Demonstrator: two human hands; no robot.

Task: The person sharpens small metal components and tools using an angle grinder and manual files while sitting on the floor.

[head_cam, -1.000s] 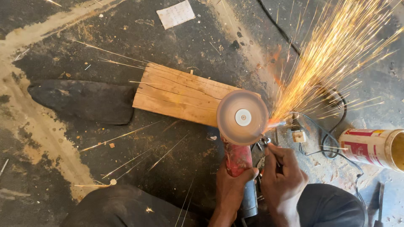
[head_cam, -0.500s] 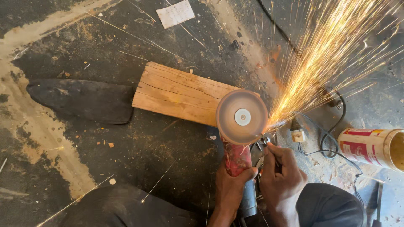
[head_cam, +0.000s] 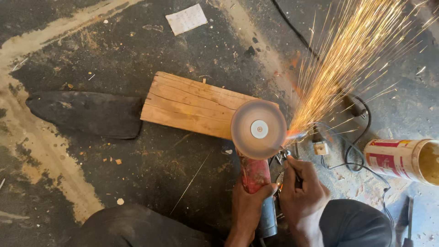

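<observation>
Right now the grinding step is under way: the left hand (head_cam: 247, 203) is wrapped tight around the red-bodied angle grinder (head_cam: 255, 176), its grey spinning disc (head_cam: 259, 129) throwing orange sparks (head_cam: 347, 68) up and to the right. The right hand (head_cam: 302, 192) pinches dark pliers (head_cam: 286, 160) closed on a small metal piece, hidden in the glare, touching the disc's right edge. Next, I judge, steady pressure matters. A pale wooden plank (head_cam: 192, 105) lies behind the disc.
</observation>
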